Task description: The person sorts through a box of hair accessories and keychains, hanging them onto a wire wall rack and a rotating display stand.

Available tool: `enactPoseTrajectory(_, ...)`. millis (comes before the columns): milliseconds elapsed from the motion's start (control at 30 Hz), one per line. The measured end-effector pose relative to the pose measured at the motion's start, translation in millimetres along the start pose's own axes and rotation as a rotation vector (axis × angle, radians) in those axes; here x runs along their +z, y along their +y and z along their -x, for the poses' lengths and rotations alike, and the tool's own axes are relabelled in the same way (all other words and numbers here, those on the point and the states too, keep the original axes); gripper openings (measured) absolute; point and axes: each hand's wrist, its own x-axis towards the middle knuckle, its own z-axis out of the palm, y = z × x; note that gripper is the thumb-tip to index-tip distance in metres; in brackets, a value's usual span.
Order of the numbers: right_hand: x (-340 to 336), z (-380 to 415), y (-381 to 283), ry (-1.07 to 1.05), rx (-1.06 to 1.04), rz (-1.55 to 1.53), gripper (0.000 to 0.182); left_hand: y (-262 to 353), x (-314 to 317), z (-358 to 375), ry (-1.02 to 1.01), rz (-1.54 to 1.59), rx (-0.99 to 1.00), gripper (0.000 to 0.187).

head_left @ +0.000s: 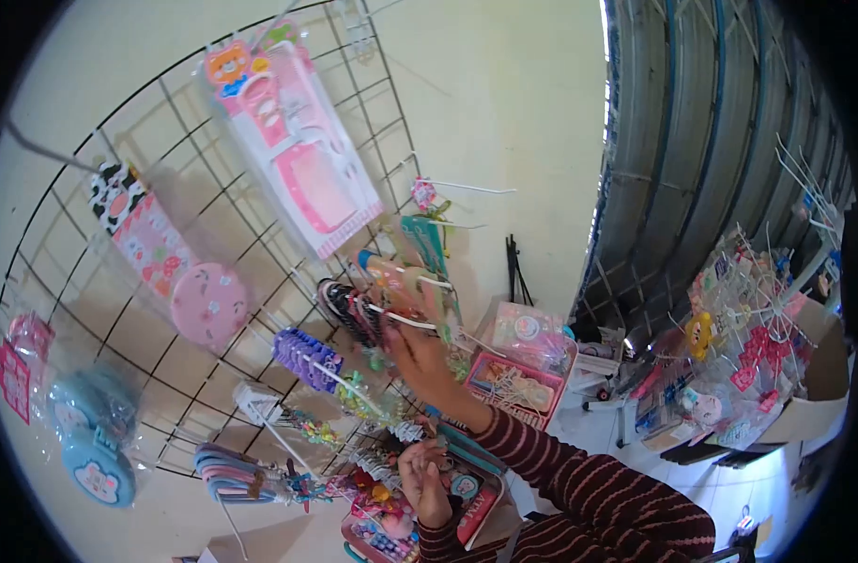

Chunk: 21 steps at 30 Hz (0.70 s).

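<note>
My right hand (420,361) reaches up to a white hook on the wire rack, its fingers closed at the hook beside a row of black and pink hair accessories (347,308). What those fingers grip, if anything, is hidden. Lower down, my left hand (424,480) has curled fingers, close to metallic-looking clips (377,460) and above a pink basket (476,530) of small colourful items. Anything in its fingers is too small to make out. Purple coiled hair ties (306,358) hang left of my right hand, and clear-bagged accessories (401,286) hang just above it.
The black wire rack (190,122) holds a pink packaged set (302,159), a round pink case (209,305) and blue bagged cases (96,441). Bare hooks jut out, one a white hook (476,188). Right are another pink basket (542,413), a loaded cardboard box (814,375) and a folding metal gate (701,141).
</note>
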Motion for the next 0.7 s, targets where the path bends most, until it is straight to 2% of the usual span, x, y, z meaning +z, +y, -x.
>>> enactPoseTrajectory(33,0,1,5,-0.062,0.004,0.013,0.017,-2,-1,0,-0.033,0.022,0.047,0.028)
enactPoseTrajectory(100,-1,8,6,-0.059,0.036,-0.04,0.017,-4,1,4,-0.018,0.007,0.034,0.027)
enactPoseTrajectory(133,-5,11,4,-0.063,0.044,-0.108,0.02,-4,5,7,0.003,-0.008,0.048,0.026)
enactPoseTrajectory(200,-28,27,-7,-0.096,0.051,-0.018,0.025,-3,12,16,0.012,0.009,0.043,0.026)
enactPoseTrajectory(267,-54,56,-16,-0.08,-0.13,-0.006,0.035,-9,14,27,0.026,0.082,0.058,0.026)
enactPoseTrajectory(333,-95,99,-8,-0.307,0.005,0.014,0.043,-18,20,39,0.028,0.084,0.08,0.026)
enactPoseTrajectory(433,-167,164,-11,-0.419,0.196,0.076,0.04,-35,39,66,0.129,0.161,0.044,0.02)
enactPoseTrajectory(533,-259,236,-13,-0.453,0.32,0.211,0.035,-63,68,113,0.004,0.038,-0.03,0.02)
enactPoseTrajectory(567,-291,254,-23,-0.494,0.359,0.271,0.031,-73,80,132,-0.041,0.013,-0.139,0.021)
enactPoseTrajectory(600,-324,267,-36,-0.444,0.39,0.315,0.031,-80,100,151,-0.095,0.031,-0.184,0.021)
enactPoseTrajectory(667,-387,298,-70,-0.472,0.509,0.451,0.022,-91,134,198,-0.282,0.024,-0.269,0.021)
enactPoseTrajectory(700,-415,315,-82,-0.354,0.414,0.53,0.015,-100,153,221,-0.359,0.055,-0.315,0.019)
